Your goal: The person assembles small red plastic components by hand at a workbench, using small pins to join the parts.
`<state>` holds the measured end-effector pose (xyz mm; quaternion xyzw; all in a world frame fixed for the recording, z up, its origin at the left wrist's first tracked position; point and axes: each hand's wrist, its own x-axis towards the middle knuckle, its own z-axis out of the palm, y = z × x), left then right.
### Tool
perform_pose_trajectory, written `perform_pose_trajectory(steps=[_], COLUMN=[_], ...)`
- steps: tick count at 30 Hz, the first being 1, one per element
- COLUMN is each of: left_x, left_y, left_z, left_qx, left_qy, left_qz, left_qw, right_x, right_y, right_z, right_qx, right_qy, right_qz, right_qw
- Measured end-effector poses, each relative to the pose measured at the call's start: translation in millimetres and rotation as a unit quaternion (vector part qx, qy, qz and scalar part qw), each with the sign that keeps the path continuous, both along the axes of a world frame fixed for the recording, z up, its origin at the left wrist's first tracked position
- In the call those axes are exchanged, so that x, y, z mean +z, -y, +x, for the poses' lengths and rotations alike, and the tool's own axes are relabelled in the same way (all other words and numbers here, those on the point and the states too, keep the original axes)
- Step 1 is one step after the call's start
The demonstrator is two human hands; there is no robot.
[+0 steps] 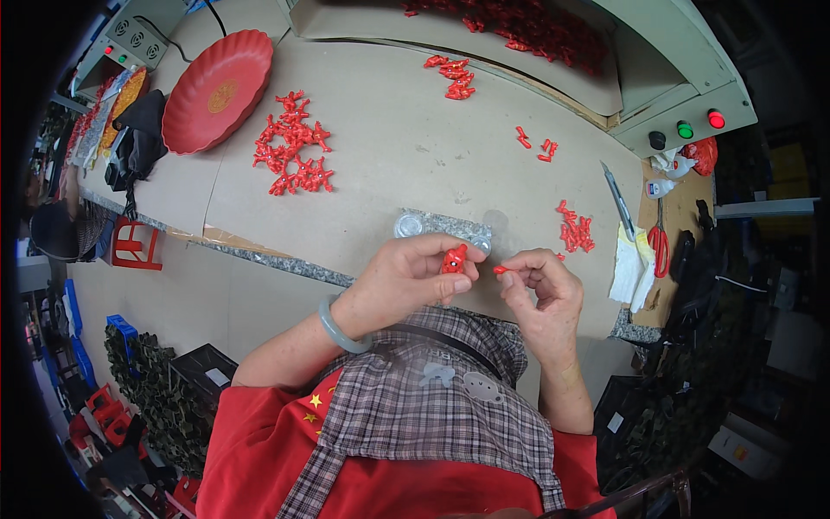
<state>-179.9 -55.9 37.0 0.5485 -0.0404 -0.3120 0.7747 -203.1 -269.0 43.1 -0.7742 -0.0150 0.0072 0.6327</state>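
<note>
Between the thumb and fingers of my left hand (405,275) is a small glossy red figurine (454,259) with pale dots on its front. Just to its right, my right hand (549,298) pinches a tiny red piece (500,270) at the fingertips, a short gap from the figurine. Beyond my hands lies a speckled stone strip (445,224) bearing a small round clear dish (408,226). Loose small red pieces (577,233) lie to the right of my right hand, with a few more red pieces (546,150) farther off.
Red figurines (292,143) cluster at left beside a scalloped red tray (251,78). Another small red group (456,78) sits near a machine opening holding many red parts. At right lie a pointed metal tool (617,197), white cloth (628,270), red-handled scissors (658,244) and small bottles (660,188).
</note>
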Motion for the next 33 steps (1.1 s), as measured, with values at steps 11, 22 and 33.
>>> perform_pose_trajectory(steps=[11,22,33], left_x=[-9,-17,17], left_y=[-9,-14,-23], left_z=[3,3,-11], left_qx=[0.062,0.069,0.073], left_qy=[0.024,0.017,0.087], left_qz=[0.0,0.0,-0.025], left_qw=[0.998,0.997,0.993], right_x=[-18,-25,-29], right_y=[20,5,3], right_z=[7,17,19], right_qx=[-0.01,0.013,0.043], right_qy=[-0.105,0.101,0.162], right_qz=[0.026,-0.214,-0.259], right_qw=[0.994,0.972,0.951])
